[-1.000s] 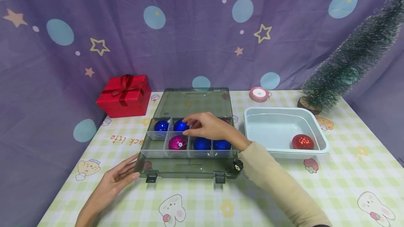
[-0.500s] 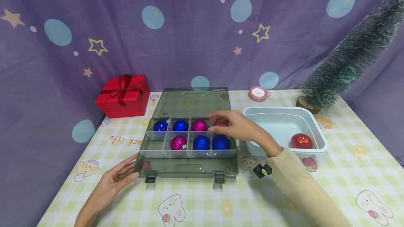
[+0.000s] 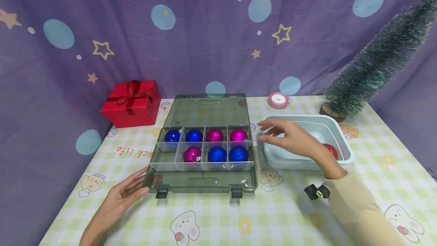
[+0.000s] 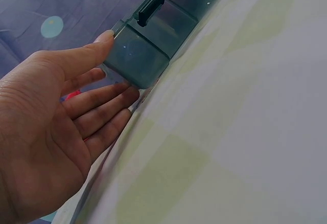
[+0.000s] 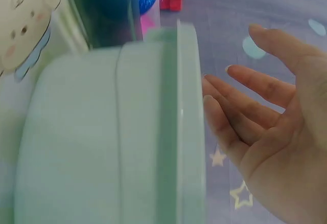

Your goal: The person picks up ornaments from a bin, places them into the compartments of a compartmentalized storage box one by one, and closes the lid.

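Observation:
My left hand [image 3: 121, 196] rests at the left front corner of a translucent grey-green storage box [image 3: 201, 181], thumb and straight fingers at its side, as the left wrist view also shows. Inside the box, blue and pink Christmas baubles sit in divided compartments; the front left one holds none. A glossy pink bauble [image 3: 238, 135] lies in the back right compartment. My right hand [image 3: 290, 136], fingers loosely bent and holding nothing, hovers over the left part of a pale plastic basin [image 3: 307, 164]. A red bauble [image 3: 331, 150] in that basin is partly hidden behind my wrist.
The box's lid [image 3: 208, 110] lies open at the back. A red gift box [image 3: 131, 103] stands at the back left. Behind the basin are a pink ribbon spool [image 3: 278, 101] and a small frosted tree [image 3: 365, 75] on a wooden base [image 3: 332, 112].
My right hand has moved right from above the storage box to above the basin, uncovering the back-row pink baubles. The front pink bauble rolled slightly in its compartment. My left hand stays at the corner.

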Motion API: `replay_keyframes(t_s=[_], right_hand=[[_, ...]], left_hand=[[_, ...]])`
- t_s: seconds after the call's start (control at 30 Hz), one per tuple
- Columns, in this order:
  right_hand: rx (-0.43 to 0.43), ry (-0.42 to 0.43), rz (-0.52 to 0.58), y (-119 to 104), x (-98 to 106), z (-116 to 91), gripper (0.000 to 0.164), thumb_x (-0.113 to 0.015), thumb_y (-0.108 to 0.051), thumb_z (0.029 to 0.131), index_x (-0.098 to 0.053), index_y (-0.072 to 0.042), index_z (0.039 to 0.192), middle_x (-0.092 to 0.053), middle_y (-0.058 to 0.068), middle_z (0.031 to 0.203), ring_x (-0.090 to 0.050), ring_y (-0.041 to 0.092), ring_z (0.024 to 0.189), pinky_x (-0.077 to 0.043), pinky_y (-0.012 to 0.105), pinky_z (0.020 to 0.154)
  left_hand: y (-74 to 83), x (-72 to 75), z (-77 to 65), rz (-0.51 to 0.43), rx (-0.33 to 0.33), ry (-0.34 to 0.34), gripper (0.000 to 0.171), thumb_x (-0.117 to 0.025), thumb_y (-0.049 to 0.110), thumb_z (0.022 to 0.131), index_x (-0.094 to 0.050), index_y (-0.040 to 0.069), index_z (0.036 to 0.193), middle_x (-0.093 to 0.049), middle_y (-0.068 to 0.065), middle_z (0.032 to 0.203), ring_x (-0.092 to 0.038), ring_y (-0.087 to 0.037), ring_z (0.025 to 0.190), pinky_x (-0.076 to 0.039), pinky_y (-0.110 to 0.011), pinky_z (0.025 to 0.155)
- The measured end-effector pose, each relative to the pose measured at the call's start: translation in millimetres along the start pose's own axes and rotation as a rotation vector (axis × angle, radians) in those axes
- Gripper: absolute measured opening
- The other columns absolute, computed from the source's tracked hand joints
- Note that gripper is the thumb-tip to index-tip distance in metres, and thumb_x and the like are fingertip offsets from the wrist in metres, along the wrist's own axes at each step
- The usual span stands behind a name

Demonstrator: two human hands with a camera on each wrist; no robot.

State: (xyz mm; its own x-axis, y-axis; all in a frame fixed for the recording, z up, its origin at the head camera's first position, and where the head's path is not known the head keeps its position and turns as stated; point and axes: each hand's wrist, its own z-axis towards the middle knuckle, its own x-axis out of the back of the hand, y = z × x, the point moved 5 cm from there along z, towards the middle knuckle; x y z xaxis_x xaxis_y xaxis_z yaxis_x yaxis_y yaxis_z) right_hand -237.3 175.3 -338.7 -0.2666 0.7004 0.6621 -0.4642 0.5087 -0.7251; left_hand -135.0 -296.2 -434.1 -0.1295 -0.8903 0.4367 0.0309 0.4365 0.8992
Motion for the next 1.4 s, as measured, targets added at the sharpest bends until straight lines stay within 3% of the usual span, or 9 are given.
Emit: replay_keyframes(t_s=[0.2,0.47,0.8,1.0,1.17,1.4], right_hand=[[-0.044,0.035,-0.007,11,15,-20,0.039,-0.071,-0.02,0.101,-0.066,-0.006,0.136,-0.071,0.012,0.123,-0.07,0.02,0.104,-0.057,0.04,0.089],[-0.066,0.083,-0.045,29,39,-53,0.038,-0.071,-0.015,0.1,-0.066,-0.004,0.136,-0.072,0.014,0.12,-0.07,0.01,0.1,-0.057,0.029,0.076],[-0.163,0.105,-0.098,54,67,-91,0.038,-0.072,-0.016,0.101,-0.066,-0.004,0.136,-0.067,0.015,0.127,-0.067,0.0,0.1,-0.053,0.015,0.078],[-0.135,0.115,-0.096,61,75,-100,0.036,-0.073,-0.008,0.098,-0.067,0.002,0.131,-0.067,0.019,0.123,-0.069,0.0,0.097,-0.055,0.016,0.075],[-0.161,0.115,-0.117,64,79,-103,0.035,-0.075,-0.011,0.097,-0.068,-0.003,0.13,-0.066,0.01,0.123,-0.069,0.0,0.096,-0.055,0.016,0.075],[-0.2,0.098,-0.161,66,83,-105,0.037,-0.077,-0.015,0.096,-0.068,-0.003,0.129,-0.065,0.017,0.124,-0.068,0.0,0.094,-0.056,0.021,0.073]], left_hand=[[0.9,0.9,-1.5,0.0,0.006,0.001,0.062,-0.067,0.02,0.104,-0.041,0.003,0.158,-0.049,-0.025,0.15,-0.053,0.009,0.12,-0.052,-0.019,0.091],[2.9,-0.7,-0.7,0.013,-0.058,-0.015,0.059,-0.066,0.016,0.104,-0.043,0.004,0.157,-0.053,-0.024,0.148,-0.056,0.004,0.121,-0.051,-0.019,0.093],[2.1,-0.2,-0.3,-0.015,0.002,-0.008,0.062,-0.067,0.02,0.104,-0.041,0.005,0.158,-0.05,-0.023,0.151,-0.053,0.007,0.122,-0.052,-0.019,0.093],[1.8,-0.2,-1.7,-0.012,-0.006,-0.004,0.062,-0.067,0.019,0.104,-0.041,0.005,0.158,-0.05,-0.024,0.151,-0.052,0.008,0.122,-0.051,-0.019,0.093],[2.1,-1.0,-1.6,-0.027,-0.021,-0.009,0.061,-0.067,0.018,0.104,-0.042,0.005,0.158,-0.052,-0.024,0.149,-0.054,0.005,0.123,-0.051,-0.019,0.093],[1.9,-1.4,-1.7,-0.042,-0.03,-0.016,0.061,-0.066,0.016,0.104,-0.041,0.004,0.158,-0.052,-0.025,0.148,-0.054,0.004,0.123,-0.051,-0.019,0.094]])
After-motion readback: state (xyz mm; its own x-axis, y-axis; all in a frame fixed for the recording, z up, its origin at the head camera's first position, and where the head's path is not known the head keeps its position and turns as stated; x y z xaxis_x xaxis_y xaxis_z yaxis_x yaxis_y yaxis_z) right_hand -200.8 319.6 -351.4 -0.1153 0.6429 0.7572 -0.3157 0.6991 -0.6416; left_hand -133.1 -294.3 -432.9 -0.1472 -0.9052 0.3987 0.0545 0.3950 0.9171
